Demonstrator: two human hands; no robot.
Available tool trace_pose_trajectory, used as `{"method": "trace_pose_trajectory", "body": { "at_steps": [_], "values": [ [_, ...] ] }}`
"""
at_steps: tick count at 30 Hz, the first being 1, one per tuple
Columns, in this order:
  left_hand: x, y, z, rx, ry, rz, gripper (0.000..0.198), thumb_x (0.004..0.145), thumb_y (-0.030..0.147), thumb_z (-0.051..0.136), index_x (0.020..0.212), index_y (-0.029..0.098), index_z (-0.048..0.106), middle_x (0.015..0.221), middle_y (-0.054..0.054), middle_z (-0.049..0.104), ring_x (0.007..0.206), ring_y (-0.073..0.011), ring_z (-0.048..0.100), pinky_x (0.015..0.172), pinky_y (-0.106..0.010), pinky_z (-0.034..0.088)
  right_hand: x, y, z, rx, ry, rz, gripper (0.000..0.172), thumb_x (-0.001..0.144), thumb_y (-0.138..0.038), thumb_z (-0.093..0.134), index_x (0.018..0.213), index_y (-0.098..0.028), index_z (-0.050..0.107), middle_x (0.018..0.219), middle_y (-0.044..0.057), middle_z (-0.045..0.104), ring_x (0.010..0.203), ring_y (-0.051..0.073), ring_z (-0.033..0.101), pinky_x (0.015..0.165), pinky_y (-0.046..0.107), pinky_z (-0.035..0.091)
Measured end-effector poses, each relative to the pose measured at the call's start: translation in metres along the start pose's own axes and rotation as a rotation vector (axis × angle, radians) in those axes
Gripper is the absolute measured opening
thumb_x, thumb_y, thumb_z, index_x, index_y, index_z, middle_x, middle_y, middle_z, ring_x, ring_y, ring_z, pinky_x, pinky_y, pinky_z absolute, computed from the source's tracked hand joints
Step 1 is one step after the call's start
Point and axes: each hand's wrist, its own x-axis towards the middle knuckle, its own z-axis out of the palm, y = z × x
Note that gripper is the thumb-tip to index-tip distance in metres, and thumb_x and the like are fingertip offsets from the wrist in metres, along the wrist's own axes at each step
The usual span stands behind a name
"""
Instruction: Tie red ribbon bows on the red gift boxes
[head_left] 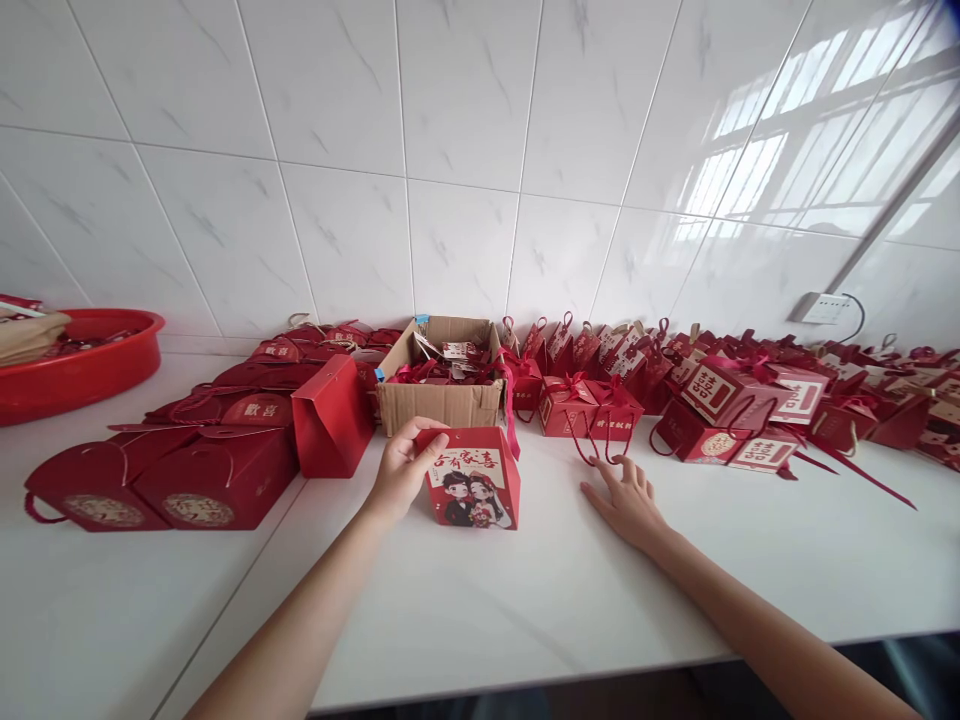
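My left hand (401, 462) grips the left side of a small red gift box (472, 478) printed with a cartoon couple; the box stands on the white counter (525, 590) in front of a cardboard carton (441, 400). My right hand (626, 495) lies flat on the counter with fingers spread, holding nothing, just short of the ribbon loops of small red ribboned boxes (592, 405).
Larger dark red boxes with handles (187, 470) lie at the left, one red bag (331, 415) standing upright. A red basin (75, 365) sits far left. Many red gift boxes (787, 400) crowd the right along the tiled wall. A wall socket (821, 308) is at the right.
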Motion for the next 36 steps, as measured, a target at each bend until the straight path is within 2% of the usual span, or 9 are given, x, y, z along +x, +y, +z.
{"method": "trace_pose_trajectory", "body": {
  "at_steps": [3,4,6,10,14,18,21,28,36],
  "values": [
    [0.0,-0.001,0.0,0.006,-0.002,-0.002,0.029,0.075,0.042,0.071,0.087,0.019,0.059,0.073,0.001,0.063,0.065,-0.0136,0.06,0.06,-0.023,0.048,0.002,-0.018,-0.005,-0.006,0.176,-0.152,0.05,0.094,-0.042,0.035,0.134,-0.016,0.048,0.141,0.017,0.036,0.133,0.033,0.029,0.106,0.052,0.026],
    [0.0,-0.001,0.0,0.008,-0.001,-0.001,0.029,0.075,0.042,0.071,0.087,0.019,0.059,0.072,0.001,0.063,0.064,-0.0133,0.06,0.059,-0.023,0.048,0.006,-0.028,-0.006,0.005,0.182,-0.226,0.048,0.094,-0.04,0.033,0.132,-0.015,0.049,0.14,0.016,0.04,0.132,0.031,0.031,0.107,0.048,0.026],
    [0.0,-0.001,0.0,0.012,0.002,0.001,0.029,0.074,0.042,0.072,0.086,0.019,0.059,0.071,0.001,0.062,0.063,-0.0127,0.059,0.059,-0.022,0.047,0.019,-0.055,-0.004,0.035,0.095,-0.323,0.046,0.095,-0.037,0.031,0.13,-0.017,0.051,0.133,0.013,0.05,0.125,0.026,0.04,0.104,0.041,0.032],
    [-0.002,0.0,-0.001,0.023,-0.001,-0.006,0.03,0.075,0.043,0.071,0.087,0.019,0.059,0.069,0.001,0.062,0.063,-0.0139,0.06,0.059,-0.023,0.048,0.063,-0.111,0.013,0.045,0.03,-0.264,0.047,0.094,-0.033,0.032,0.137,-0.018,0.044,0.138,0.011,0.048,0.125,0.024,0.042,0.101,0.037,0.037],
    [-0.001,-0.001,-0.002,0.024,-0.014,-0.009,0.03,0.076,0.044,0.07,0.087,0.019,0.058,0.07,0.001,0.064,0.063,-0.0146,0.061,0.06,-0.024,0.049,0.099,-0.139,0.032,0.041,-0.034,-0.101,0.055,0.093,-0.033,0.035,0.143,-0.01,0.033,0.144,0.018,0.039,0.129,0.03,0.038,0.099,0.042,0.037],
    [0.0,-0.003,-0.003,0.023,-0.019,-0.016,0.03,0.075,0.044,0.071,0.087,0.019,0.059,0.07,0.001,0.064,0.063,-0.0133,0.061,0.059,-0.023,0.048,0.1,-0.138,0.034,0.036,-0.098,-0.039,0.064,0.094,-0.043,0.036,0.143,-0.003,0.031,0.138,0.023,0.044,0.128,0.033,0.04,0.103,0.042,0.033],
    [0.0,-0.003,-0.004,0.02,-0.022,-0.027,0.031,0.074,0.044,0.072,0.088,0.019,0.059,0.07,0.001,0.064,0.063,-0.0136,0.061,0.059,-0.023,0.048,0.086,-0.133,0.027,0.037,-0.137,-0.077,0.061,0.096,-0.044,0.028,0.144,-0.005,0.031,0.139,0.02,0.045,0.128,0.03,0.04,0.104,0.042,0.032],
    [0.001,-0.003,-0.006,-0.009,-0.041,-0.036,0.032,0.074,0.044,0.072,0.089,0.019,0.058,0.073,-0.001,0.066,0.067,-0.0153,0.063,0.062,-0.025,0.05,0.043,-0.117,0.014,0.06,-0.239,-0.194,0.063,0.096,-0.045,0.027,0.147,-0.006,0.028,0.151,0.013,0.032,0.14,0.027,0.025,0.113,0.039,0.023],
    [0.001,-0.002,-0.006,-0.002,-0.034,-0.027,0.033,0.074,0.046,0.072,0.088,0.019,0.058,0.073,0.0,0.066,0.066,-0.0154,0.063,0.061,-0.025,0.05,0.007,-0.103,0.003,0.081,-0.276,-0.265,0.063,0.096,-0.047,0.025,0.145,-0.009,0.034,0.152,0.01,0.03,0.141,0.026,0.023,0.115,0.039,0.02]
  ]
}}
